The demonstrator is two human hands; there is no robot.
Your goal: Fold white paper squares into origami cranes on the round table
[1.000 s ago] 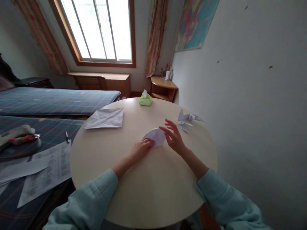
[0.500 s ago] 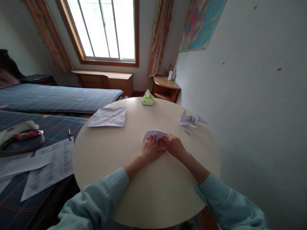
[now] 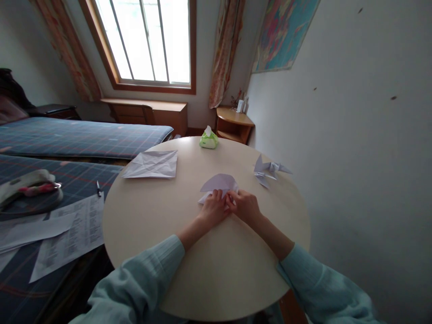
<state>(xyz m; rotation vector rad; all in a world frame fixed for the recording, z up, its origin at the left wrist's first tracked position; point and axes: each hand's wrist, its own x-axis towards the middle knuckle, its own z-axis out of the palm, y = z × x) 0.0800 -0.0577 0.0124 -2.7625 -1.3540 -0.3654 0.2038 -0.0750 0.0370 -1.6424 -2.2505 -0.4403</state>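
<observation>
A small folded white paper [image 3: 219, 183] lies on the round beige table [image 3: 168, 225], with its far flap raised. My left hand [image 3: 213, 209] and my right hand [image 3: 245, 206] meet at the paper's near edge. Both hands pinch it with curled fingers. A finished folded paper crane [image 3: 269, 170] lies to the right, near the table's edge. A creased, unfolded white sheet [image 3: 151, 164] rests at the table's far left.
A green tissue pack [image 3: 208, 139] sits at the far edge of the table. Printed papers [image 3: 64, 234] and a pen [image 3: 98, 189] lie on the plaid bed at left. A wall stands close on the right.
My right hand came down from above the paper to meet my left hand at its near edge. The paper's far flap, flattened half a second ago, now stands lifted.
</observation>
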